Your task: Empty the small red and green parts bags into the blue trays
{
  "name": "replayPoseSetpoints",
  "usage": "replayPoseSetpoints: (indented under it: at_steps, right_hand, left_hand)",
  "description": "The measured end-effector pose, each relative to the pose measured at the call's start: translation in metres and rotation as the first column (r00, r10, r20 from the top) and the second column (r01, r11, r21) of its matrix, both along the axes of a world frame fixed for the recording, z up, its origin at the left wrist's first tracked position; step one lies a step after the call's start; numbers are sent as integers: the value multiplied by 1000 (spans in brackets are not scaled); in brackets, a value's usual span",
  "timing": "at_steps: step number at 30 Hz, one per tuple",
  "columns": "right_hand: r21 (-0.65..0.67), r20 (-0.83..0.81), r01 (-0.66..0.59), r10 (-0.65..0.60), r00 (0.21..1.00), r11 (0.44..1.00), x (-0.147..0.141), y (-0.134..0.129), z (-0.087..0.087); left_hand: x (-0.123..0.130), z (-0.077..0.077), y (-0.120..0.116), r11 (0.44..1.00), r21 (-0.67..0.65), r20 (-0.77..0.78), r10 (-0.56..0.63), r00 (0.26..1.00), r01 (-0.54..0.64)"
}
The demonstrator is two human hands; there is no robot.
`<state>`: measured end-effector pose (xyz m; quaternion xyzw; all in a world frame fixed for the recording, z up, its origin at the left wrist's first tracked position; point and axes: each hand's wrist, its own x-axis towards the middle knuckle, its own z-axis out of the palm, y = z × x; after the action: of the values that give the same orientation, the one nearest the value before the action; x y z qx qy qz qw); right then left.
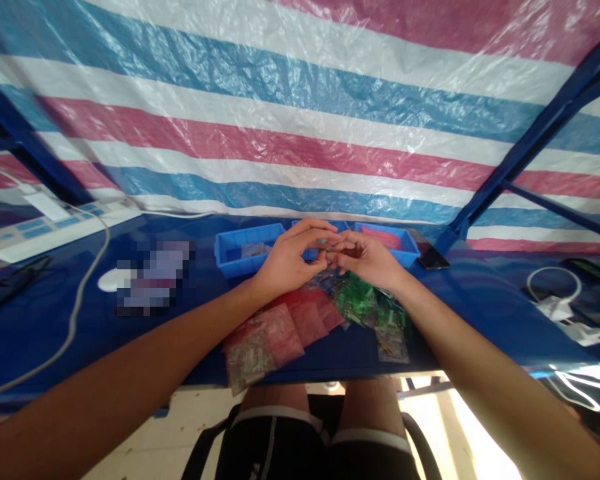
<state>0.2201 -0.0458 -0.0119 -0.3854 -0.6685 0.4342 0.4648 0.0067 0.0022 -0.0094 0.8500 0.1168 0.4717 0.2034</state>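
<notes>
1. Nearest me, overlapping pink bags are lying on the blue table; their overlap is hiding the count.
2. Just right of them, green packets are piling together, also uncountable.
3. Above these, my left hand and right hand are meeting, fingers bending, thumbs close to fingertips.
4. One small piece is showing between my fingertips; I can't tell which hand is gripping it.
5. Beyond, three blue bins and one phone are resting.
</notes>
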Motion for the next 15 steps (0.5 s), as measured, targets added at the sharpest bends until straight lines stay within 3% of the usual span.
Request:
replayPoseSetpoints:
  at_steps: [15]
  right_hand:
    - [-6,-16,15,-15,1000,1000,3,4,-5]
  left_hand:
    - [-1,3,-2,995,60,-16,81,997,-80]
